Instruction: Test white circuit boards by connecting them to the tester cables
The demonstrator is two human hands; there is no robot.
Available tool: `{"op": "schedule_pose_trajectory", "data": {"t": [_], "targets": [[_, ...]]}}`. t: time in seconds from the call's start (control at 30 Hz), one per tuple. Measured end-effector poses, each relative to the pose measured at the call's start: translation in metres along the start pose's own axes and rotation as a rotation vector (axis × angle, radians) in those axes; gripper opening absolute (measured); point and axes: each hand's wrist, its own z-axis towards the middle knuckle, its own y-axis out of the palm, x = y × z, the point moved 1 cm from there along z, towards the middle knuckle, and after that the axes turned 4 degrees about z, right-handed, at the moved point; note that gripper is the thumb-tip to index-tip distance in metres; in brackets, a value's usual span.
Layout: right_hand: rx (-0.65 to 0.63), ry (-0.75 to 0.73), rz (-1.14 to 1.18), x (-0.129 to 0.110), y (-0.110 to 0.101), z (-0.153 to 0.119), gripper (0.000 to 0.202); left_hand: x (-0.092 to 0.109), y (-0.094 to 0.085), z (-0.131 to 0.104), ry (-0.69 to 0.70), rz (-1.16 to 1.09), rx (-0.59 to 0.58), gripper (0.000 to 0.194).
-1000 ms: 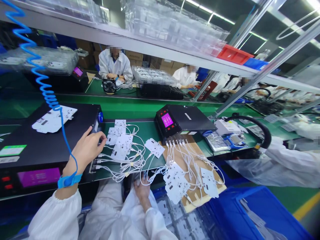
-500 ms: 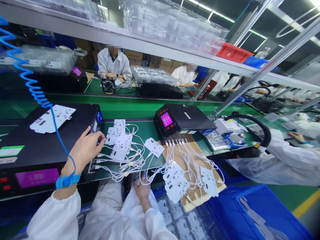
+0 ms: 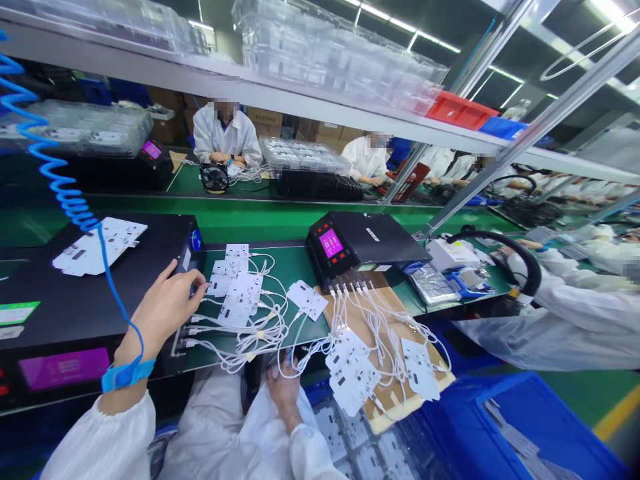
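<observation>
My left hand [image 3: 167, 300], with a blue wrist strap [image 3: 128, 376], is at the right side of a black box [image 3: 150, 250]. Its thumb and forefinger are pinched together by the box's cable ports; whatever is between them is too small to make out. Just right of the fingertips lie white circuit boards [image 3: 240, 297] with white cables [image 3: 260, 337] attached. Down at my lap, below the table edge, is my right hand [image 3: 284, 387]. Its fingers are partly hidden by the edge and cables, so its grip does not show. A single white board [image 3: 306, 299] lies further right.
A second black box [image 3: 370, 240] with a lit screen feeds cables to boards [image 3: 353, 370] on a cardboard sheet [image 3: 395, 313]. A blue bin [image 3: 540, 413] stands at lower right. A coiled blue cord [image 3: 70, 193] hangs left. A co-worker's sleeve [image 3: 560, 280] is at right.
The view has shifted slightly. My left hand stays at the side of the box, fingers still pinched. My right hand remains at my lap. At right, a co-worker's arm has moved.
</observation>
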Motion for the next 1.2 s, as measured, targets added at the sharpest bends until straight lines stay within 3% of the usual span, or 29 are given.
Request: {"op": "schedule_pose_trajectory", "data": {"t": [0.73,1.2], "targets": [[-0.002,0.030,-0.009,0.007,0.015,0.001,0.073,0.003,-0.004,0.001,-0.043,-0.012,-0.007,0.026],[0.013,0.023,-0.006,0.006,0.011,-0.001,0.073,0.007,-0.009,0.001,-0.047,-0.015,-0.059,0.030]]}}
